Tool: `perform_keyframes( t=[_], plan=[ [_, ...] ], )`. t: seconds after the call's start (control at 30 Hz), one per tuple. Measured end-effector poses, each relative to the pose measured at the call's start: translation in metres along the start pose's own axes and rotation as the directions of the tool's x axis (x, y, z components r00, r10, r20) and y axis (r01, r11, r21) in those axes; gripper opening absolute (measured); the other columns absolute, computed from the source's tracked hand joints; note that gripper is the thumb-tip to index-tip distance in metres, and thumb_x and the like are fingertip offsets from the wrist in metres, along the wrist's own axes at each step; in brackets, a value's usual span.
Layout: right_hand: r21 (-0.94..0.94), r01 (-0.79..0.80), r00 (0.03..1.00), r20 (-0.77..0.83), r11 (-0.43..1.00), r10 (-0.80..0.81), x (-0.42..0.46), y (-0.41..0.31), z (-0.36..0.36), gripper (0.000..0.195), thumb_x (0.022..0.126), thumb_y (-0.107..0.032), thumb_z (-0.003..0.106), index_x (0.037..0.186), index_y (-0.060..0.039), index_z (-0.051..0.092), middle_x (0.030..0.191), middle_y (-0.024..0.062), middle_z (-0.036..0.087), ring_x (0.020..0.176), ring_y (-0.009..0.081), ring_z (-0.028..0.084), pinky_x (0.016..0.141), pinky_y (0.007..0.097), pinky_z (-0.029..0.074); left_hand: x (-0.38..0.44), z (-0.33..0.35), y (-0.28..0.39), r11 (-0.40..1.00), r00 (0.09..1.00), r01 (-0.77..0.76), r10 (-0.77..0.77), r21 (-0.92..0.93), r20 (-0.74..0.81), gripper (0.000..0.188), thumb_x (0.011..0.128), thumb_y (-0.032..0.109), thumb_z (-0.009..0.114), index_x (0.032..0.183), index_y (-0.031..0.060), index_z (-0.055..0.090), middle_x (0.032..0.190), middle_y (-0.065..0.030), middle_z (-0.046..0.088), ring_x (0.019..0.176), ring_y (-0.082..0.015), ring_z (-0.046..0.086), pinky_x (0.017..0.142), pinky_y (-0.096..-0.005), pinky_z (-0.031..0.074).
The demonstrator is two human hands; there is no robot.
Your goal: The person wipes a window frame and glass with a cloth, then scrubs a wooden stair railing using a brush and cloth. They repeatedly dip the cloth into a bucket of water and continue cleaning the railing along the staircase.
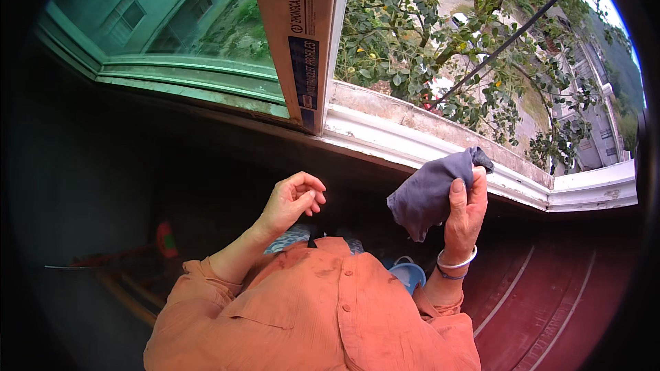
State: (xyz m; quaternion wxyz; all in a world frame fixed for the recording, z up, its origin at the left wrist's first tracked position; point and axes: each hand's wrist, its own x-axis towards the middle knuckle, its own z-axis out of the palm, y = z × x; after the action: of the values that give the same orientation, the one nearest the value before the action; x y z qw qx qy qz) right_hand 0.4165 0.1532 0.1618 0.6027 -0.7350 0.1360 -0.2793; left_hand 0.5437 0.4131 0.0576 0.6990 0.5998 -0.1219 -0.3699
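A dark grey-purple cloth [430, 193] hangs bunched from my right hand [466, 211], its thumb pressed on the near side. The cloth's upper end overlaps the white window track [392, 131] in my view; whether it touches the track I cannot tell. My left hand [294, 201] hovers in front of my chest with loosely curled fingers and nothing in them. Before me is a sliding window, its right half open to the outside. Green-tinted glass [191, 20] fills the left half, beside an upright frame profile [301, 51] covered in printed brown film.
A light blue bucket [409, 274] stands low beside my right forearm. Dark red panelling [536, 288] lies at the right. Long-handled things [129, 288] lean in shadow at the left. Beyond the concrete outer sill [392, 108] are a leafy tree [412, 26] and a dark slanting cable [510, 36].
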Motion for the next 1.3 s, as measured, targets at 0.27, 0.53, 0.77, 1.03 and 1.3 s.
perform_keyframes(
  t=[0.27,0.53,0.77,1.03,1.3],
  plan=[
    [-0.522,0.368,0.878,0.466,0.769,-0.104,0.134,0.073,0.096,0.025,0.086,-0.011,0.062,0.11,-0.0044,0.055,0.091,0.0221,0.066,0.087,0.042,0.063,0.077,0.0446,0.05,-0.022,0.013,-0.022,0.995,0.982,0.081,-0.088,-0.049,-0.169,0.014,0.094,0.002,0.049,0.1,-0.0012,0.061,0.084,-0.009,0.067,0.068,-0.0107,0.063,0.061,-0.0216,0.051],
    [-0.013,0.096,0.959,0.271,0.995,-0.089,0.218,0.126,0.167,0.02,0.09,-0.009,0.059,0.108,-0.0011,0.066,0.094,0.0154,0.07,0.087,0.0264,0.066,0.082,0.034,0.05,-0.002,0.021,-0.025,0.995,0.972,0.072,-0.085,-0.067,-0.221,0.015,0.095,0.002,0.048,0.103,-0.0009,0.06,0.085,-0.0093,0.066,0.069,-0.0112,0.063,0.061,-0.0221,0.051],
    [0.014,0.336,0.942,-0.018,0.942,-0.336,0.227,0.065,0.047,0.036,0.097,-0.01,0.057,0.128,0.0063,0.054,0.111,0.0091,0.066,0.097,0.0118,0.059,0.086,0.025,0.046,0.015,0.012,-0.021,0.998,0.975,0.051,-0.056,-0.026,-0.214,0.014,0.096,0.004,0.049,0.103,-0.0009,0.06,0.085,-0.0086,0.066,0.069,-0.0104,0.062,0.061,-0.0209,0.05],
    [-0.321,0.457,0.846,0.444,0.829,-0.294,0.088,0.054,0.095,0.024,0.084,0.002,0.056,0.108,0.0031,0.056,0.094,0.0197,0.063,0.086,0.0379,0.063,0.079,0.0396,0.051,0.039,0.022,-0.017,0.996,0.992,0.087,-0.086,0.008,-0.093,0.013,0.097,0.006,0.051,0.102,-0.0014,0.06,0.084,-0.0084,0.066,0.068,-0.0109,0.062,0.058,-0.0208,0.049],
    [-0.657,0.474,0.878,0.407,0.586,-0.254,0.057,0.095,0.044,0.025,0.082,-0.025,0.069,0.103,-0.0116,0.065,0.084,0.0044,0.062,0.079,0.0233,0.061,0.07,0.0345,0.048,0.044,0.02,-0.026,0.982,0.982,0.18,-0.177,0.05,-0.062,0.014,0.097,0.008,0.051,0.103,0.0001,0.06,0.084,-0.0083,0.066,0.065,-0.0102,0.061,0.058,-0.0208,0.048]
  ],
)
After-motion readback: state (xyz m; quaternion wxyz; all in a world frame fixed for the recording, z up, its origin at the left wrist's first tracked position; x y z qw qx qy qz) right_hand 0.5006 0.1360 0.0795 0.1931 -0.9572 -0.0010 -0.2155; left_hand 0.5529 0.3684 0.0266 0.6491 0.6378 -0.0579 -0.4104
